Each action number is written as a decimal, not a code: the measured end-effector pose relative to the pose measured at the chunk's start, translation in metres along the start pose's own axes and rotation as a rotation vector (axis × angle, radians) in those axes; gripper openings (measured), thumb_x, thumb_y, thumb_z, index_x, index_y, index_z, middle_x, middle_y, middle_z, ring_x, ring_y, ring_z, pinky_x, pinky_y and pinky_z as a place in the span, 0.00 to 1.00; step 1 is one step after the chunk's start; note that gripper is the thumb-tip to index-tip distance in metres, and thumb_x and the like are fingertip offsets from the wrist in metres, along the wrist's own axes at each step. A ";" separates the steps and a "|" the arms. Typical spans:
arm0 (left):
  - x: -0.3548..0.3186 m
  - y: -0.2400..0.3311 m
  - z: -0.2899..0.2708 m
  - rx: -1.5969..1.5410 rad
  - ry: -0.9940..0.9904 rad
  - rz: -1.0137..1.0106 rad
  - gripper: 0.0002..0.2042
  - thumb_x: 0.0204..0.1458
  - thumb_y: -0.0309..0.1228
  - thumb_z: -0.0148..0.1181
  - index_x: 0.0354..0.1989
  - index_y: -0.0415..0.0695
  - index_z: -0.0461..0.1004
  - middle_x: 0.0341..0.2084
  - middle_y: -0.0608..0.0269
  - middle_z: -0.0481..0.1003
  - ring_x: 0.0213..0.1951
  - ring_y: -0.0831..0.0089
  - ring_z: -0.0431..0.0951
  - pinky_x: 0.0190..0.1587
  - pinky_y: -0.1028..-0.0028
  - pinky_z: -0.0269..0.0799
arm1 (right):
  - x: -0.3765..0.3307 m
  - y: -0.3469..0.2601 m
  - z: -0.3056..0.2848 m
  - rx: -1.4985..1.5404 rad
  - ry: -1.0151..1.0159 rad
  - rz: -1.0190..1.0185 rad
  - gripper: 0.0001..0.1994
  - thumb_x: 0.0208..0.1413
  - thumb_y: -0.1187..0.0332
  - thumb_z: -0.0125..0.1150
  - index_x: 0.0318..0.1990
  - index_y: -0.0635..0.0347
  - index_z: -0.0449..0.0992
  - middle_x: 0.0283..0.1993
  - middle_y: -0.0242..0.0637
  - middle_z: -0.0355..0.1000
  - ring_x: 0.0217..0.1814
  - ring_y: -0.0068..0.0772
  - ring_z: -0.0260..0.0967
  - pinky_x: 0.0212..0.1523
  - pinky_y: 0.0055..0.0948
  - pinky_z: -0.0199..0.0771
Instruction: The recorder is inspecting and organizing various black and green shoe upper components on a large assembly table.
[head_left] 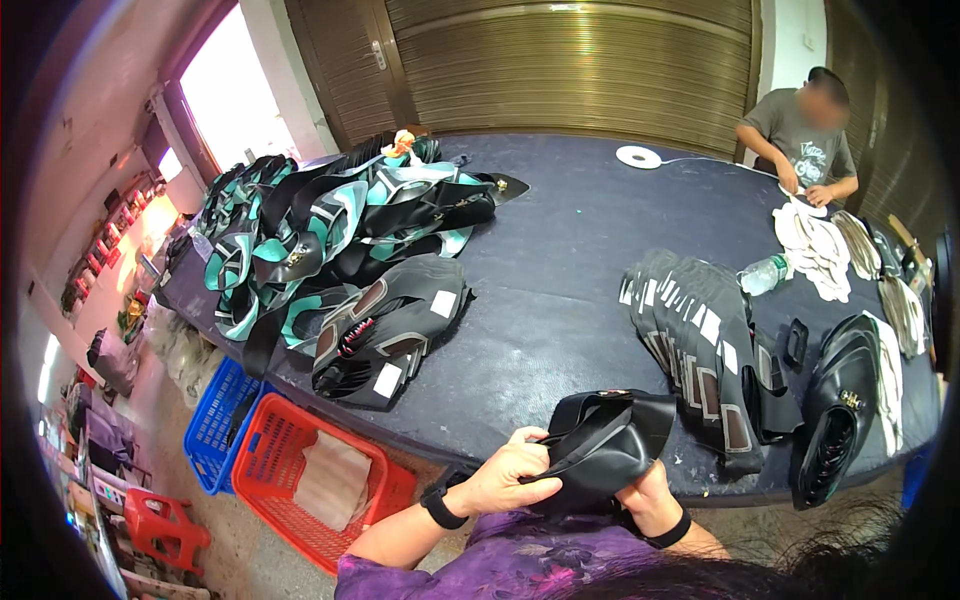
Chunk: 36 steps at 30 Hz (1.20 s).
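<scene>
So I've got this black glossy piece (625,455) up in front of me, over the near edge of the dark surface (545,280), and both hands are on it. My left hand (515,472) is closed in a pinch on its left side, thumb on the near face and fingers round the folded edge. My right hand (648,498) is curled round its lower right edge and has hold of it too, though some fingers are hidden underneath, so I can't tell how hard I'm squeezing. Honestly, I'd call this step plain two-handed handling of one piece, with its folds partly open. Next move, I reckon, calls for a steady left pinch and a bit of give on the right, since the stuff looks floppy and the folds could slip. Going off the black piece: there's a fanned stack of dark parts (690,335) just right of it, and a nested glossy black stack (838,400) further right. Left of it and a bit beyond sits another dark bundle with white labels (400,315), then the big black-and-teal heap (345,215) behind that. Red basket (258,450) is lower down, well to its left.
</scene>
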<state>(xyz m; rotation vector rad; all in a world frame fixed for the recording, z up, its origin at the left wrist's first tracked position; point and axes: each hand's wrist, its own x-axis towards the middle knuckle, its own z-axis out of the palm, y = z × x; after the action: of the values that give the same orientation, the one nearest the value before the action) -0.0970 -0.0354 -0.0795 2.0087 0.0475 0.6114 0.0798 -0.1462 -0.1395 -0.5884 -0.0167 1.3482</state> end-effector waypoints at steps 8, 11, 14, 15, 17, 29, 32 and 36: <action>-0.001 0.003 0.003 0.173 0.056 0.085 0.16 0.43 0.30 0.57 0.09 0.45 0.59 0.09 0.68 0.55 0.17 0.73 0.60 0.49 0.66 0.52 | -0.016 -0.005 0.008 -0.040 -0.011 -0.099 0.14 0.55 0.65 0.42 0.43 0.62 0.69 0.43 0.37 0.70 0.44 0.33 0.67 0.44 0.32 0.69; -0.002 0.002 0.004 0.206 0.082 0.086 0.17 0.42 0.29 0.58 0.08 0.45 0.57 0.08 0.68 0.55 0.17 0.73 0.60 0.48 0.66 0.53 | -0.020 -0.009 0.010 -0.014 0.044 -0.046 0.15 0.55 0.63 0.41 0.44 0.61 0.69 0.46 0.37 0.68 0.48 0.36 0.65 0.49 0.36 0.64; -0.002 -0.001 0.005 0.265 0.098 0.078 0.17 0.42 0.29 0.58 0.09 0.45 0.57 0.09 0.68 0.55 0.17 0.73 0.60 0.47 0.67 0.54 | -0.025 -0.014 0.014 0.034 -0.242 -0.073 0.18 0.53 0.57 0.43 0.45 0.59 0.69 0.48 0.38 0.67 0.52 0.38 0.62 0.54 0.40 0.57; -0.002 -0.002 0.006 0.277 0.107 0.084 0.17 0.42 0.29 0.57 0.09 0.45 0.57 0.09 0.68 0.55 0.17 0.73 0.60 0.47 0.67 0.55 | -0.027 -0.016 0.015 0.055 -0.247 -0.067 0.18 0.53 0.57 0.43 0.45 0.59 0.69 0.48 0.38 0.67 0.52 0.38 0.62 0.54 0.40 0.57; -0.003 -0.004 0.009 0.289 0.116 0.090 0.16 0.42 0.29 0.57 0.09 0.45 0.57 0.09 0.68 0.55 0.17 0.72 0.60 0.47 0.67 0.55 | -0.032 -0.017 0.017 0.186 -0.251 -0.065 0.22 0.51 0.51 0.43 0.47 0.55 0.68 0.51 0.39 0.65 0.54 0.38 0.59 0.57 0.42 0.52; -0.002 0.002 0.033 0.344 -0.176 0.192 0.13 0.42 0.32 0.58 0.10 0.46 0.64 0.10 0.69 0.61 0.22 0.73 0.64 0.50 0.62 0.54 | -0.033 -0.014 0.003 -0.184 -0.058 -0.307 0.11 0.47 0.79 0.53 0.41 0.63 0.67 0.35 0.38 0.69 0.38 0.33 0.68 0.44 0.34 0.69; 0.000 0.004 0.035 0.365 -0.217 0.232 0.12 0.42 0.32 0.58 0.11 0.45 0.65 0.11 0.70 0.61 0.22 0.74 0.64 0.50 0.61 0.53 | -0.031 -0.020 -0.002 -0.133 -0.011 -0.318 0.10 0.46 0.79 0.54 0.38 0.63 0.67 0.32 0.36 0.70 0.36 0.30 0.68 0.41 0.31 0.70; 0.004 0.006 0.034 0.435 -0.271 0.291 0.10 0.41 0.32 0.59 0.15 0.44 0.67 0.13 0.70 0.62 0.24 0.74 0.65 0.51 0.60 0.54 | -0.021 -0.025 0.002 -0.280 -0.056 -0.474 0.08 0.48 0.77 0.55 0.37 0.62 0.68 0.32 0.35 0.70 0.34 0.27 0.68 0.38 0.26 0.70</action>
<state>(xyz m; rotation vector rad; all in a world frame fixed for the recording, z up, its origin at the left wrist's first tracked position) -0.0800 -0.0656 -0.0859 2.5319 -0.3041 0.5346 0.0964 -0.1673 -0.1210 -0.7285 -0.3737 0.9038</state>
